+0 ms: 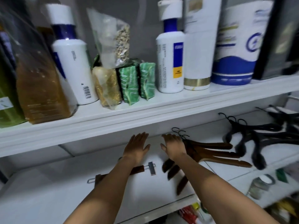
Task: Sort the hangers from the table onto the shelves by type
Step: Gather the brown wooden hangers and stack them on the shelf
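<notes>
Wooden clip hanger (137, 170): a brown bar with metal clips lies on the white shelf (48, 199), on the near side of the left palm and partly under the left forearm. It is gripped by neither hand.
Left hand (136, 149): the fingers are held straight and together, palm down, with nothing clasped. Whether the palm touches the shelf cannot be told.
Right hand (174, 147): the fingers are likewise straight and nothing is gripped. The palm is laid on or just above the neck end of the brown hangers.
Brown hangers (215, 152): a fanned stack is spread beneath the right hand and to its outer side, with the hooks just past the fingertips.
Black hangers (258, 138): a separate stack is set well beyond the right hand's outer side, on the same shelf.
Step in hand: this is judged to be letting go and tidying. The clip hanger is best kept apart from the brown stack, and the fanned arms squared so that the hooks are aligned.
Hidden: the clip hanger's middle and hook are covered by the forearm. Contact under the right palm is concealed. The table is not in view. The bottles (170, 62) on the shelf above are blurred and their labels cannot be read.
</notes>
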Motion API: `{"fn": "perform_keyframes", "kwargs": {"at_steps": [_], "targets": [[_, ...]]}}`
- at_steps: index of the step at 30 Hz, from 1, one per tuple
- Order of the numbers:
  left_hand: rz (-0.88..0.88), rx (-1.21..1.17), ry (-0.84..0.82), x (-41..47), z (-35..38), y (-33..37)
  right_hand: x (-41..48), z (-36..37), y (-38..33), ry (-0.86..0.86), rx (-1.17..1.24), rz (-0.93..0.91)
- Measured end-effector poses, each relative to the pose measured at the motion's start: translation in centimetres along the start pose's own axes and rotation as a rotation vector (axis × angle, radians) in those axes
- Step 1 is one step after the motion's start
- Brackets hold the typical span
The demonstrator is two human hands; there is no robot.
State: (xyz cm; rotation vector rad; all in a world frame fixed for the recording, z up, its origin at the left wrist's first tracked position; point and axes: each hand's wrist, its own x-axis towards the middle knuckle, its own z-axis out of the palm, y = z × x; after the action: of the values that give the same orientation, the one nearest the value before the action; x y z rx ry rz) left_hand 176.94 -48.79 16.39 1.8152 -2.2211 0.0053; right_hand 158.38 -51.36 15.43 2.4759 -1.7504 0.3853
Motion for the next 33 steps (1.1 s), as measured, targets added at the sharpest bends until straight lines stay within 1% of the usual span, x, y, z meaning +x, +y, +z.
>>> {"fn": "perform_keyframes", "kwargs": {"at_steps": [8,16,21,25,33], "targets": [[0.196,-0.030,-0.010,5.7,0.0,11.7,-3.0,-6.6,10.8,0.090,-0.036,0.184],[0.390,-0.045,-0.033,9.1,1.0,27.3,-9.6,-11.3,23.3,0.132,-0.136,0.377],[0.538,-0.080,-0.024,10.6,2.2,38.0,-15.6,-14.4,31.4,0.146,-0.202,0.506],[0.644,-0.131,-0.045,11.1,3.2,47.0,-21.0,-17.2,37.7,0.163,-0.250,0.651],[0.887,-0.162,-0.034,9.9,3.9,62.6,-32.9,-21.0,46.9,0.198,-0.314,0.894]]}}
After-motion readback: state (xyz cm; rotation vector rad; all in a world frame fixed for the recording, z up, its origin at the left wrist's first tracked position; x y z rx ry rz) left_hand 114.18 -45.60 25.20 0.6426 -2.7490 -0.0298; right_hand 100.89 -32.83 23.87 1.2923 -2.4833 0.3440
